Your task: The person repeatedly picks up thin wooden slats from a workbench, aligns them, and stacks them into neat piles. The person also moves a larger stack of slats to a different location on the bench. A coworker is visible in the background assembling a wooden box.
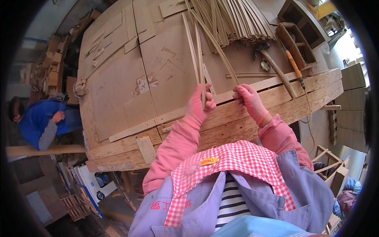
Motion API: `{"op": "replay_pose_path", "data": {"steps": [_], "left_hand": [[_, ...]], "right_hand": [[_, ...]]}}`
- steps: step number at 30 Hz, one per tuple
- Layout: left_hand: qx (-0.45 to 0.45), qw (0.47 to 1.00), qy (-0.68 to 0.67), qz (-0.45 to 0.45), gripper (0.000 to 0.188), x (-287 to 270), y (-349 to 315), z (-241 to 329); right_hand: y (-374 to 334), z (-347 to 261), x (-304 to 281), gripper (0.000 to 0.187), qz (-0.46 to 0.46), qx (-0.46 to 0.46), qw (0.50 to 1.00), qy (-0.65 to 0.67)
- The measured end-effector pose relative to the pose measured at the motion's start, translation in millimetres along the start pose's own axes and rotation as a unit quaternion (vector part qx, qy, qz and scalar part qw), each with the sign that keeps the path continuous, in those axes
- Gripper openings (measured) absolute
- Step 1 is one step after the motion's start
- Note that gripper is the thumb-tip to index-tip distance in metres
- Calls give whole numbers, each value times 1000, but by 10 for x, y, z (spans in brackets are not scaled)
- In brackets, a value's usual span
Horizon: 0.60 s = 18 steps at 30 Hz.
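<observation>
Left strips [191,47]: a few thin, narrow lengths, wood-like and pale brown. Location: in the left hand [202,101], above the near edge of the surface [118,87]. Hand state: fingers wrapped round the near ends, a short stub showing below the grip; exact count in the palm cannot be told.

Right strip [219,54]: one length, same kind. Location: right of the left strips, near end in the right hand [248,100]. Hand state: thumb and fingertips pinching that end.

Handling, as judged: light; stiff on edge, springy across the flat; dry, with little slip; liable to snap or splinter if bent hard. Best hold: near the middle for balance, or at the near end with the far end supported; flat faces between thumb and fingers, clear of raw edges.

Orientation: left strips point far, leaning slightly left, their long axes close to one another but fanned a little. Right strip runs from near right to far left, more slanted; its far end lies among other strips by the pile [241,23] and cannot be picked out.

Adjacent: loose strip [252,75], lying left to right; hammer [278,71], handle toward near right; orange-handled tool [292,60], corded, right of the hammer.
</observation>
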<state>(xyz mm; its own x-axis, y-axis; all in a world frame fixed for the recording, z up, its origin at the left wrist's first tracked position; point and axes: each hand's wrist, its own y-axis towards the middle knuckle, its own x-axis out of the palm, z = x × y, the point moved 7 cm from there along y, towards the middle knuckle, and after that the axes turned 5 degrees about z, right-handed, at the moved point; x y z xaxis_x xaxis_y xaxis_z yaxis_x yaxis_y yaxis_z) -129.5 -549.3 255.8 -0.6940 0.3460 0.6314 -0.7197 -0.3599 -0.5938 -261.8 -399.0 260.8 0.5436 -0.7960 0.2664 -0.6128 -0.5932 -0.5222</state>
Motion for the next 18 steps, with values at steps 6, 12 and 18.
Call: {"op": "replay_pose_path", "data": {"steps": [6,12,18], "left_hand": [[-35,996,-52,-66,49,63,-5,-92],[-52,996,-36,-67,49,126,-72,-229],[-82,993,1,-84,49,278,-231,-370]], "right_hand": [[-84,-270,21,30,79,-207,927,-304],[-28,-467,316,35,35,-217,901,-374],[240,-335,698,35,-17,-109,924,-365]]}}
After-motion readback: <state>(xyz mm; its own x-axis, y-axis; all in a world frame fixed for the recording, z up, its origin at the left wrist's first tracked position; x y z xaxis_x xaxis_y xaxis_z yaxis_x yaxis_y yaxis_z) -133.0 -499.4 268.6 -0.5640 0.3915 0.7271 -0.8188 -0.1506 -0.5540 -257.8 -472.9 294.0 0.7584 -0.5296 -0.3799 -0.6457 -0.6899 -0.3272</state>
